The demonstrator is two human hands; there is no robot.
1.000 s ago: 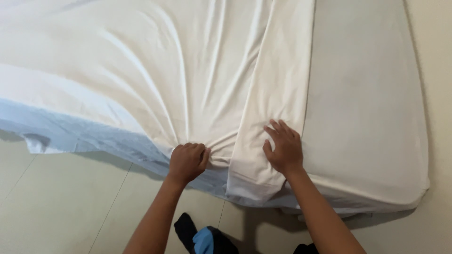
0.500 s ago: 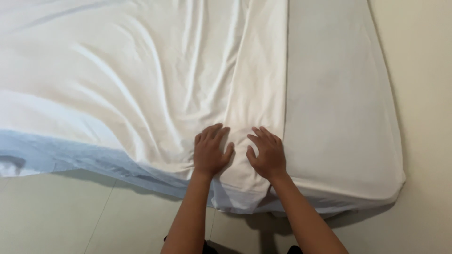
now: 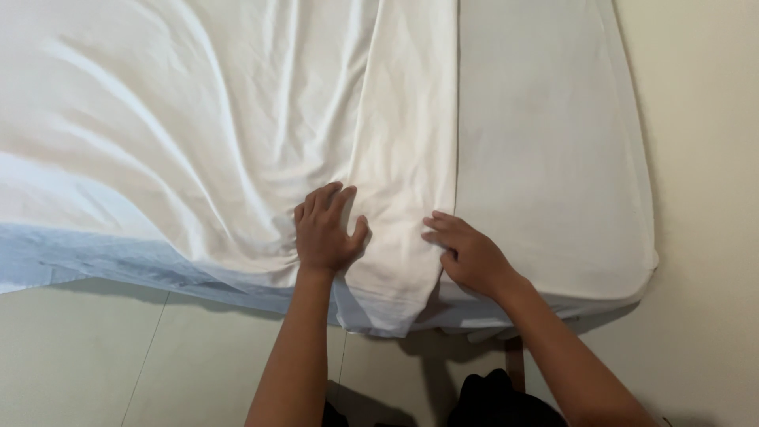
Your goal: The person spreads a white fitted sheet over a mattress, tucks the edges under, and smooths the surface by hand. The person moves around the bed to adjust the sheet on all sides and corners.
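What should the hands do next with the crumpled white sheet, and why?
Probably slide both palms outward to smooth it. The left hand lies flat on the white sheet, where creases fan out from it, and the right hand presses the sheet's folded edge near the bare mattress. The corner still hangs bunched over the side.

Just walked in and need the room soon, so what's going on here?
A person is spreading a white sheet over a mattress. The left hand lies flat on the sheet near the bed's edge; the right hand presses its folded border. The mattress's right part is uncovered, and the sheet is wrinkled.
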